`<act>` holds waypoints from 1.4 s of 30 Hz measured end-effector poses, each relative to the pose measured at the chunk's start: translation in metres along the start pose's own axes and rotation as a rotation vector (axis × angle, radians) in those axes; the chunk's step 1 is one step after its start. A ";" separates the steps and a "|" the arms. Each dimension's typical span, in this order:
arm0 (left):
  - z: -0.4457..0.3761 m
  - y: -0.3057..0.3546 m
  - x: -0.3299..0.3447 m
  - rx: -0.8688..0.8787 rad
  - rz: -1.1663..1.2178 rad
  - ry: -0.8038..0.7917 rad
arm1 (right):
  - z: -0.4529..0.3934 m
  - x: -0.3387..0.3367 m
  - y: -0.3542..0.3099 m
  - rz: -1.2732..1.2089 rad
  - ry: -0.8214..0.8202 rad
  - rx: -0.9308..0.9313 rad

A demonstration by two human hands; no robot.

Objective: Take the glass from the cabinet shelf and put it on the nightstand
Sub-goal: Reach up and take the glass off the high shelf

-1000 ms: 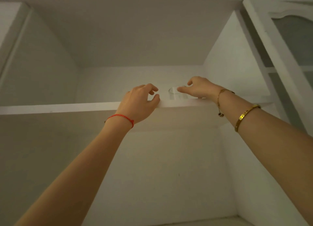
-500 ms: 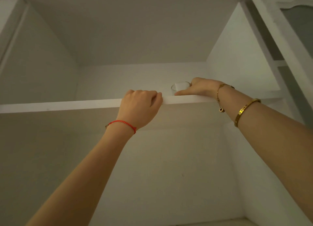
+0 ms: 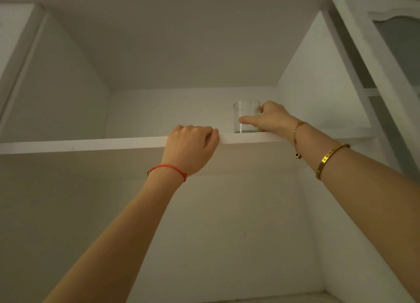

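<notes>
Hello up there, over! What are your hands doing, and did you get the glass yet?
Right hand wrapped around glass, glass at shelf edge. Left hand gripping shelf edge. Nothing in the way.

Dim white cabinet interior (image 3: 188, 52), glass-panelled door (image 3: 400, 48) open.

Both arms stretched way up. Left hand (image 3: 191, 144) has fingers curled over, knuckles facing the camera; right hand (image 3: 270, 118) is wrapped sideways, thumb pointing left.
</notes>
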State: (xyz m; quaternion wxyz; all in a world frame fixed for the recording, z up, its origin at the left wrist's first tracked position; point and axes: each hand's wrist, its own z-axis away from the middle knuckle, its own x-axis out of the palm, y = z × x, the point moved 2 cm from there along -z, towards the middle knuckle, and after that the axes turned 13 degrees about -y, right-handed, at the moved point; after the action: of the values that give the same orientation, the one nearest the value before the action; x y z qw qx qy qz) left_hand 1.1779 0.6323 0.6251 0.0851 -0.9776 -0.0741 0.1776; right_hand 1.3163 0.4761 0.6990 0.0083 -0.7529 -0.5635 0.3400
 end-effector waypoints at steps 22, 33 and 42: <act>0.061 -0.006 -0.057 0.030 0.119 -0.005 | 0.102 0.019 -0.047 -0.554 -0.023 -0.238; 0.192 -0.021 -0.078 -0.102 0.024 -0.235 | 0.202 0.110 -0.037 -0.632 -0.226 -0.214; 0.297 -0.012 -0.079 -0.240 0.017 -0.407 | 0.291 0.182 -0.020 -0.742 -0.409 -0.161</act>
State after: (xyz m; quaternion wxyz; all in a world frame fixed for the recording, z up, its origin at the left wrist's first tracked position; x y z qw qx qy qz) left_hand 0.9968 0.6720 0.3794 -0.0500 -0.9253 -0.1019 0.3618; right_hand 1.1719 0.5313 0.3914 -0.0406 -0.4147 -0.8108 0.4110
